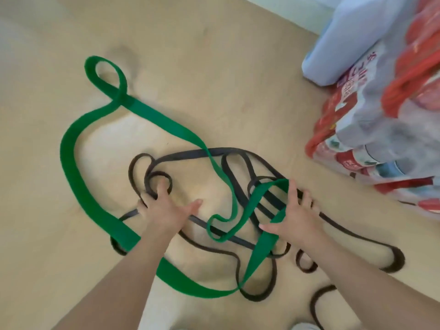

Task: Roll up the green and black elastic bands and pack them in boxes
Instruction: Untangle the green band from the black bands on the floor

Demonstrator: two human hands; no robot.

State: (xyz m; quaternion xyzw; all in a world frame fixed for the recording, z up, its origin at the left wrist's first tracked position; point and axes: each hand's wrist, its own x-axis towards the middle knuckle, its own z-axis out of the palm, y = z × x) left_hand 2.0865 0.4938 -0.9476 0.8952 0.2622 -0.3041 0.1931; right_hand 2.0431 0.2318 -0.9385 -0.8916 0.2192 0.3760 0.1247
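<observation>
**A:** Both lots are down on the tan floor (214, 67), all tangled. The wide green band (71, 158) sprawls in a big loop from the far left round to the front, crossing over the thinner black bands (190, 154).

**B:** The left hand (166, 208) is right in there, fingers hooked through a small black coil, thumb stuck out sideways.

**A:** The right hand (297, 217) has its fingers straight and spread, tips on the black strands, with a fold of green lying against its thumb side.

**B:** A printed red-and-white bag (381, 139) sits off right, apart from the tangle.
</observation>
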